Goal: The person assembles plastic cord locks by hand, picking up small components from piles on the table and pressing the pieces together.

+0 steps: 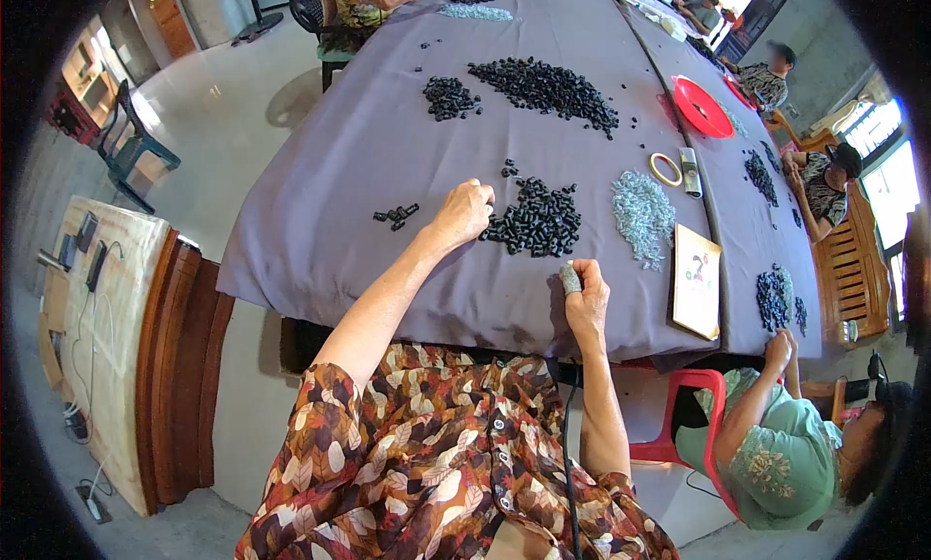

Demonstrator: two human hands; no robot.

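My left hand (465, 214) is at the left edge of a pile of small black cylindrical pieces (535, 219), its fingers curled together at the pile; what they hold, if anything, is hidden. Nearer to me, just below that pile, my right hand (588, 296) is held closed above the cloth. A grey cover (570, 278) wraps one of its digits, and any piece in the pinch is too small to make out. A few black pieces (396, 215) lie apart to the left of my left hand. To the right of the pile is a heap of small clear, pale-blue pieces (643, 216).
A grey cloth (320, 201) covers the table. Larger black heaps (543, 90) lie farther off. On the right are a tape roll (665, 169), a rectangular board (696, 281) and a red tray (703, 107). A person in green (776, 453) sits close at right; others sit around the table.
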